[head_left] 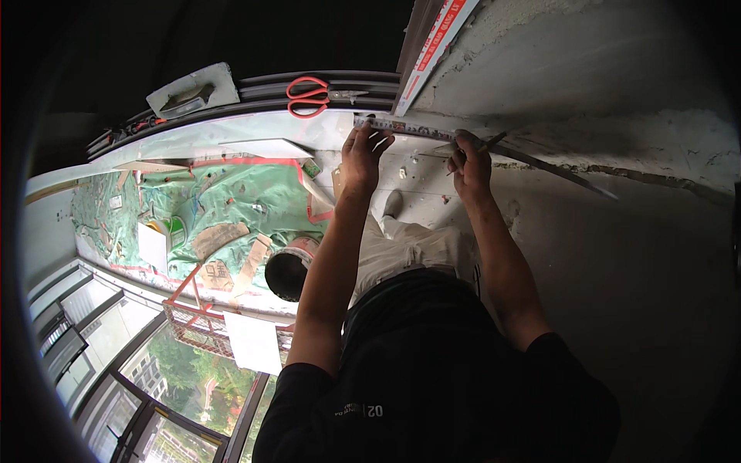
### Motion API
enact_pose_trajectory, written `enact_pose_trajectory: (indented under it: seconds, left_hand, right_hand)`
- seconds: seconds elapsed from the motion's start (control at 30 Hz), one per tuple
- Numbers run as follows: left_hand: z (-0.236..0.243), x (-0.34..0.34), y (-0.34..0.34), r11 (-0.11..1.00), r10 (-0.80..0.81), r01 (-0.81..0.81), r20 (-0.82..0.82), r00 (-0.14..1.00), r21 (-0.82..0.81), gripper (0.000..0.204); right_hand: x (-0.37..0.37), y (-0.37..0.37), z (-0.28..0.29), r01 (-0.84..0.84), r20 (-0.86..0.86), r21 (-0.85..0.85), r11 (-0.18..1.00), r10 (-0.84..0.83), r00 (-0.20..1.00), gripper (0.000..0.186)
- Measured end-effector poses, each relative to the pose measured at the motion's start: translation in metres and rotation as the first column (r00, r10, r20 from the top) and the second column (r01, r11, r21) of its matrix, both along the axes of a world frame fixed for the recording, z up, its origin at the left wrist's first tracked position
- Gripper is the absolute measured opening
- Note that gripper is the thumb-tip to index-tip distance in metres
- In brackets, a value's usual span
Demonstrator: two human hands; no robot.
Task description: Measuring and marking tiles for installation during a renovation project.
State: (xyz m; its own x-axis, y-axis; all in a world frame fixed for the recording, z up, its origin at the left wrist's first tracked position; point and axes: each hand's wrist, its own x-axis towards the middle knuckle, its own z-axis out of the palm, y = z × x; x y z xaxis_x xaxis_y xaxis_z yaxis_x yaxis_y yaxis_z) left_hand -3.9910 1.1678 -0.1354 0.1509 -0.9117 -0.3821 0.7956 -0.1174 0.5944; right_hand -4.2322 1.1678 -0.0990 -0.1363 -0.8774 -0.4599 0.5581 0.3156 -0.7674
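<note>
My left hand (pixel 364 154) has its fingertips closed on the near end of a long metal measuring strip (pixel 567 171), at the sill below the dark window track. My right hand (pixel 471 160) grips the same strip farther right and also holds a thin pencil-like tool, too small to tell exactly. The strip runs along the sill and on past my right hand toward the lower right. Red-handled scissors (pixel 309 96) lie on the track just left of my hands, with a trowel (pixel 193 91) farther left. An upright frame (pixel 428 58) with a red-and-white protective film stands above my hands.
Green sheeting (pixel 231 193) with cardboard scraps covers the area at left, with a green-and-white bucket (pixel 171 231) and a dark bucket (pixel 287 276). A red rack (pixel 185 324) and white board (pixel 253 343) stand by the windows. A rough grey wall (pixel 617 77) is at right.
</note>
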Motion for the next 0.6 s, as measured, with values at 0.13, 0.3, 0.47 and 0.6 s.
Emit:
enact_pose_trajectory:
  seconds: [0.13,0.3,0.47,0.6]
  left_hand:
    - [-0.009,0.008,-0.002,1.0,-0.003,0.002,0.021,1.0,0.025,0.019]
    - [-0.058,0.04,0.002,0.991,0.072,-0.071,-0.001,0.997,0.111,0.023]
    - [-0.079,0.075,0.055,0.734,-0.626,0.316,0.417,0.659,0.602,0.044]
    - [-0.086,0.045,0.107,0.852,-0.512,0.404,0.685,0.517,0.332,0.04]
  right_hand:
    - [0.0,-0.001,0.004,-0.033,-0.052,-0.011,0.999,0.032,0.998,0.011]
    - [0.02,0.01,0.012,0.084,-0.067,-0.007,0.996,-0.084,0.994,0.023]
    - [-0.031,0.05,0.022,-0.122,-0.677,-0.112,0.986,0.014,0.735,0.037]
    - [-0.079,0.069,0.025,-0.616,-0.972,-0.116,0.779,0.037,0.23,0.024]
